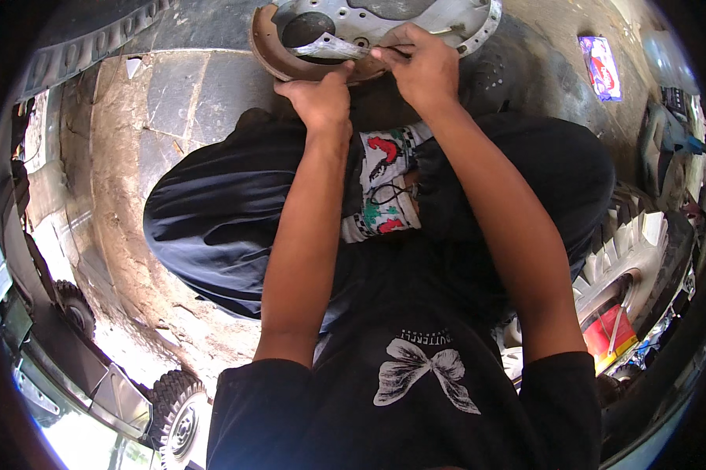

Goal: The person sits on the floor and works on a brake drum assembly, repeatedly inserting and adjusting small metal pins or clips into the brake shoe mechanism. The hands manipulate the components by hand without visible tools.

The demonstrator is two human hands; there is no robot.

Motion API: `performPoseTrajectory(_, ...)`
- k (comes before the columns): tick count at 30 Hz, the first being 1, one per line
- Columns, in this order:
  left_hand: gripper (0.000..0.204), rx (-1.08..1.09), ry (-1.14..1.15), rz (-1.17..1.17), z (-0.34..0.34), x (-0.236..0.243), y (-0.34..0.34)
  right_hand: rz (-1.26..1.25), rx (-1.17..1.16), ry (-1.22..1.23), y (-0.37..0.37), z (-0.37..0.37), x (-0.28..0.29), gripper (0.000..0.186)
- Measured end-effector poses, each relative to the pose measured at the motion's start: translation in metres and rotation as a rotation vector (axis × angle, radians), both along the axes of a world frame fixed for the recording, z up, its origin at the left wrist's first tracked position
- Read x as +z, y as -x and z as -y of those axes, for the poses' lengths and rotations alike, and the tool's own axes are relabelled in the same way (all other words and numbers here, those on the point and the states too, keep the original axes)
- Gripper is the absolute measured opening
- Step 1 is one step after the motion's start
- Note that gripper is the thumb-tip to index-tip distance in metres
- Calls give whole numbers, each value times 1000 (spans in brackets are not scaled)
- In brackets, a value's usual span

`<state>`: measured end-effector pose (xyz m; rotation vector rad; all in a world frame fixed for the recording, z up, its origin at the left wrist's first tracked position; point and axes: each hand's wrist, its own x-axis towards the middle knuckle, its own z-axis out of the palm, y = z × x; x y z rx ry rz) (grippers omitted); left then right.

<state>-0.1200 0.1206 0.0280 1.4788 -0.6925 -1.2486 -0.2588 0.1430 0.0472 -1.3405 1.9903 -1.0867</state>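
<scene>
The person sits cross-legged on the floor (pixel 169 102), with both forearms reaching to the upper edge of the view. There, ahead of the folded legs, a brown curved shoe (pixel 268 43) lies in front of a grey metal plate (pixel 482 31) pierced with holes; whether the two touch cannot be told. The left hand (pixel 317 100) is clamped on the shoe's lower curve, thumb uppermost, its other fingers mostly hidden. The right hand (pixel 429 70) has thumb and forefinger brought together on a thin dark piece (pixel 398 50), just beside the end of the bright metal web (pixel 329 47) inside the curve.

The likeliest trouble is a slip at that pinch: the piece is slender and only the fingertips appear to bear on it, so a sideways push could send it skidding off or dropping onto the floor. The shoe could also pivot, since one hand steadies it at one part of its arc while the far end stands free; a hard press from the right would probably turn it. If it swings, its edge might scrape the left thumb, which sits close to the working fingertips. The purple packet (pixel 601 69) lies well apart and seems unlikely to interfere.
</scene>
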Motion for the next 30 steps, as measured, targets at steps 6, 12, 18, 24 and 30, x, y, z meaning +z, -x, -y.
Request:
performPoseTrajectory(6,100,32,-3,60,2,-3,0,-281,44,-104,6,-5,15,24)
performPoseTrajectory(12,101,13,7,25,3,-3,0,-123,68,65,2,-5,-1,20)
performPoseTrajectory(18,101,6,-13,20,-1,8,1,-145,63,-42,4,-13,7,19)
performPoseTrajectory(24,102,23,2,23,0,6,1,-40,-3,-69,5,-17,7,21)
performPoseTrajectory(30,100,29,-33,20,2,5,1,-49,9,-83,9,-11,4,22)
